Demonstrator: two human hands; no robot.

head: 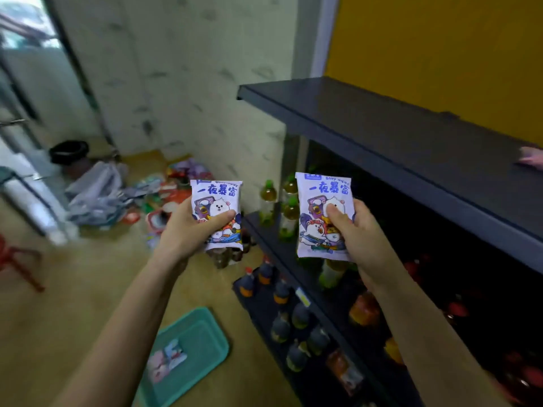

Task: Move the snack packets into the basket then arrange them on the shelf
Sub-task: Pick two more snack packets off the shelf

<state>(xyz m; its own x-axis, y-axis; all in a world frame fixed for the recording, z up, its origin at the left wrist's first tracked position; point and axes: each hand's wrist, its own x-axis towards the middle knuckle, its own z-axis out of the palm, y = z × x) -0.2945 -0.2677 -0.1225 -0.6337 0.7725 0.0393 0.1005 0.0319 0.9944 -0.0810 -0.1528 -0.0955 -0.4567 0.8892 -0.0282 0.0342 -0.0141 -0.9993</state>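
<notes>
Teal plastic basket (199, 333) sits on the floor at lower left, with one pink-and-blue packet (166, 359) lying inside it.

The left hand (182, 233) is curled round a lilac cartoon-bear packet (217, 198), thumb pressed across the front. A second, identical lilac packet (320, 198) is pinched by the right hand (358, 233), thumb on the bear's face. Both are held upright in the air, just off the front edge of the dark grey metal shelf (396, 136).

Step judged as shelf arrangement. The packets are best set one at a time on the top board, print facing out and edges squared. They should be lined up toward the pink packet (531, 158) at the far right. The soft film is likely to slump, so the base should be flattened before release.

Writing: "一夜暴富" is printed in blue on both fronts. "Baby wipes" is read above it on the right packet and is only partly legible on the left. The small corner logo is too blurred to read.
</notes>
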